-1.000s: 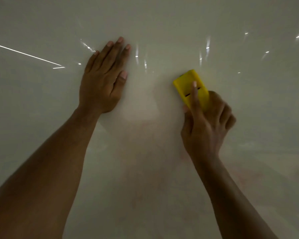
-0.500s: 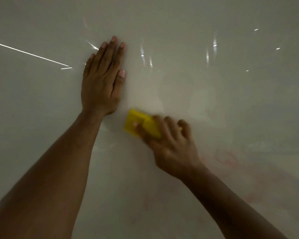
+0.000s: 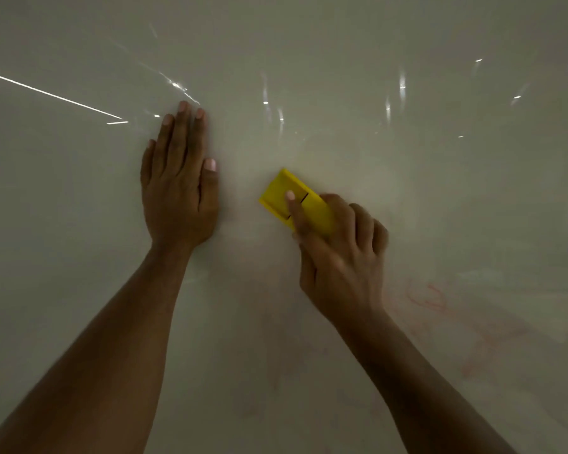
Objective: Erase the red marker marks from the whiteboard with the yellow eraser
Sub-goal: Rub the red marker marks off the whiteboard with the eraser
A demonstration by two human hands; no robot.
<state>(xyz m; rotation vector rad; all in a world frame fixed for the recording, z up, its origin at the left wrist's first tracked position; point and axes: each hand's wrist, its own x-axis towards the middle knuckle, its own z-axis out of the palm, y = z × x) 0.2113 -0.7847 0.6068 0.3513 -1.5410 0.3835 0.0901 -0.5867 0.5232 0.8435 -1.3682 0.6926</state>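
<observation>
both hands are on the whiteboard right now. we're laying our left hand flat against it, fingers straight and together, just bracing. our right hand is gripping the yellow eraser, index finger stretched along its back and the other fingers curled over the far edge, pressing it against the board a little to the right of the left hand's thumb, near but not touching.

we're guessing we're mid-wipe in the middle patch, which is looking pretty clean already. the red marker marks that are showing are lower right, beside and below our right wrist: a faint loopy scribble plus a pinkish smear trailing further down.

what could go wrong from here: we're working in the clean zone while the leftover red is sitting off to the side, so it's easy to miss it in this dim light. wiping with a loaded eraser could also just be spreading that pink haze around instead of lifting it. and the braced left palm might be smudging anything under it.

hard to tell stuff: the eraser's felt side is facing the board so we're not seeing how dirty it is, no board edges are in view, and glare streaks up top are making faint marks tough to pick out.
</observation>
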